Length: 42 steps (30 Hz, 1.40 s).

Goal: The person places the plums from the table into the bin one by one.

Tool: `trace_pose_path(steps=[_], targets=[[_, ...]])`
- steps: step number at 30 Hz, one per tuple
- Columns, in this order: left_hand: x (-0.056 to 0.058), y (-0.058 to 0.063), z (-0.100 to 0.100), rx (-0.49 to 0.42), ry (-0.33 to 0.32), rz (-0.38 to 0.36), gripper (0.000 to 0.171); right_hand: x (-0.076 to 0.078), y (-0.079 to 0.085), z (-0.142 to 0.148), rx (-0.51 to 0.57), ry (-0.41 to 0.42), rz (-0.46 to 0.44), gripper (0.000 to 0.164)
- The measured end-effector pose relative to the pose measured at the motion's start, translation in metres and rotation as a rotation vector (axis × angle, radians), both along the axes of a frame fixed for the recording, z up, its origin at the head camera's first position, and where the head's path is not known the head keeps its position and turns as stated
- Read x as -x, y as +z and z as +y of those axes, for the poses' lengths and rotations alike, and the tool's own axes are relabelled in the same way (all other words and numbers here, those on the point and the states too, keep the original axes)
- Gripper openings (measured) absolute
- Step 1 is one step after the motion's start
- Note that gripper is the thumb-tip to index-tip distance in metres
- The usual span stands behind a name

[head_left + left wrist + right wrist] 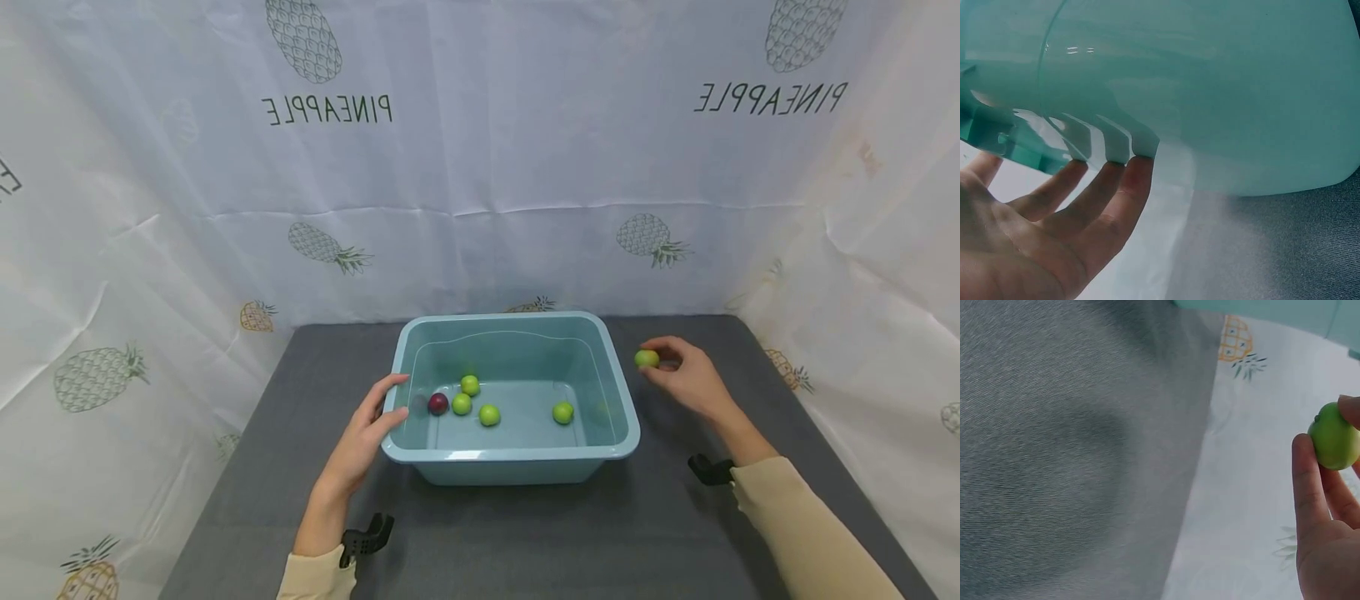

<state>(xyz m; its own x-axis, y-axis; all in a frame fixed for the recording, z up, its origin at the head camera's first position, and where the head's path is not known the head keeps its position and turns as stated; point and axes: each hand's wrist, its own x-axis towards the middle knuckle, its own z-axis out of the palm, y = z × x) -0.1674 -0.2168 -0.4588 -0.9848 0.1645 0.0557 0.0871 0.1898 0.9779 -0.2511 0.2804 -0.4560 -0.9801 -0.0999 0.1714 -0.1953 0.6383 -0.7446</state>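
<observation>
A pale teal plastic basin stands on the dark table. My left hand holds its left side, with thumb and forefinger over the rim. In the left wrist view, fingertips meet the basin's translucent wall. To the right of the basin, my right hand pinches a small green fruit between thumb and fingers. That fruit looks smooth and oval, with a small stem nub, in the right wrist view. Inside the basin lie several similar green fruits and one dark red fruit.
A dark grey cloth covers the table. White curtains printed with pineapples hang behind it and along both sides. Each wrist wears a black strap mount, below beige sleeves.
</observation>
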Motion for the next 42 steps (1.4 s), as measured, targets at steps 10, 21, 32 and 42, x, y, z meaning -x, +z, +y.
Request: trace_pose_path(steps=[10, 21, 32, 42], targets=[[0.0, -0.001, 0.0, 0.009, 0.002, 0.005, 0.049, -0.008, 0.019, -0.009, 0.023, 0.037, 0.043, 0.042], [-0.001, -0.001, 0.0, 0.012, 0.011, 0.002, 0.049, -0.014, 0.041, -0.018, 0.022, 0.088, 0.073, 0.045], [0.0, -0.001, 0.001, 0.005, 0.012, 0.005, 0.048, -0.023, 0.067, -0.028, 0.002, 0.103, 0.099, 0.043], [-0.001, -0.001, 0.002, 0.002, 0.01, 0.001, 0.048, -0.027, 0.085, -0.041, -0.028, 0.16, 0.178, 0.036]])
